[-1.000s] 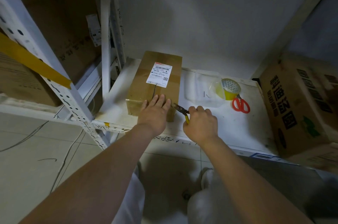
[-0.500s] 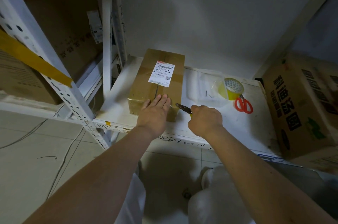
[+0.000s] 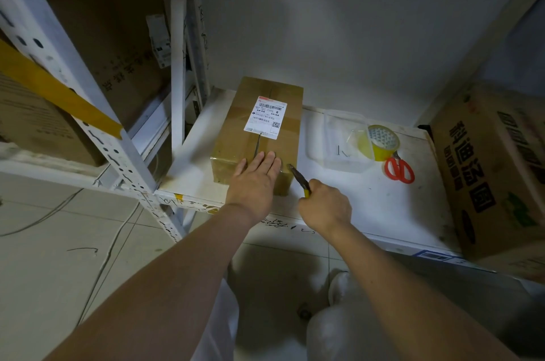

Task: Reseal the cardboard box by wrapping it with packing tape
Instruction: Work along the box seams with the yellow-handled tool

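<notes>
Item: cardboard box (image 3: 259, 133), frame centre, on white shelf (image 3: 368, 201); labelled, top seam slit. Looked stiff, prob. light; best held flat on top or by side walls. Left hand (image 3: 255, 180): fingers straight, pressing near top edge. Right hand (image 3: 324, 205): curled round knife (image 3: 298, 179), tip at box's right corner. Tape roll (image 3: 382, 140) right of centre, untouched. Vs 0.5 s earlier: knife nearer box.

The small brown cardboard box (image 3: 259, 136) has a white paper sticker (image 3: 264, 117) on top. It shows a black barcode, a little square code and a big number 6; the other print on it is too small to read. The big brown cardboard box (image 3: 495, 171) on the right has large dark Chinese letters on its side, seen turned sideways. The tall brown box (image 3: 118, 45) on the left shelf has faint Chinese letters too.
</notes>
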`<state>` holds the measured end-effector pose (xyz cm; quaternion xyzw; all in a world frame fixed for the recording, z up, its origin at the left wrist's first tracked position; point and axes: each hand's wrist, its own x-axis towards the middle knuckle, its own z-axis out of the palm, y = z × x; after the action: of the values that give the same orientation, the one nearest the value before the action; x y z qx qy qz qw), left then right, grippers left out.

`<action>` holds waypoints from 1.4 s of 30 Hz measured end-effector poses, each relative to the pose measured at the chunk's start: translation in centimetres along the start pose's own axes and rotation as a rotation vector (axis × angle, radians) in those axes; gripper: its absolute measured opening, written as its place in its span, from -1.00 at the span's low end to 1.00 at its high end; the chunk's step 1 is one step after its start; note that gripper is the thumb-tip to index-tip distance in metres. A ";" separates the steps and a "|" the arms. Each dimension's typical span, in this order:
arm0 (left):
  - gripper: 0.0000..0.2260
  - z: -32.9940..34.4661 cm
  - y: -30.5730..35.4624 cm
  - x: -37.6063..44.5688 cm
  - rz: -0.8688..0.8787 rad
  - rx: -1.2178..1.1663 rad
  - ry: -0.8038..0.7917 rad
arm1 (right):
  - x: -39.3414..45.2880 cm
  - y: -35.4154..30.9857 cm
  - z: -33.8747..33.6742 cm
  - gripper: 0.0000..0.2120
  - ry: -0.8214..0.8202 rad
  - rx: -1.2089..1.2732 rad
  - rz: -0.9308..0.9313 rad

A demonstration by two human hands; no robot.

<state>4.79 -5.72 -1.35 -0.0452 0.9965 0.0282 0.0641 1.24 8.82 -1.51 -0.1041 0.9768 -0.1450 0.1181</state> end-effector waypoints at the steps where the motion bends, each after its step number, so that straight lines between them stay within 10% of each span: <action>1: -0.30 0.0 0.0 0.0 0.000 0.000 -0.002 | 0.0 -0.1 0.2 -0.96 -0.038 0.069 0.023; 19: -0.33 -0.5 0.1 0.1 -0.011 -0.048 -0.015 | 0.1 -0.8 -1.5 -0.77 0.146 -0.375 -0.086; 35: -0.33 0.0 0.1 0.0 0.010 -0.038 0.039 | 1.8 -5.3 -3.4 -0.76 0.369 -0.027 -0.075; 42: -0.32 -0.4 -0.1 0.3 0.012 -0.049 0.036 | 4.7 -3.9 -5.2 -0.75 0.216 0.040 0.083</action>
<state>4.46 -5.83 -1.03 -0.0411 0.9968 0.0521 0.0449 -3.89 5.37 3.63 -0.0449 0.9843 -0.1698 0.0201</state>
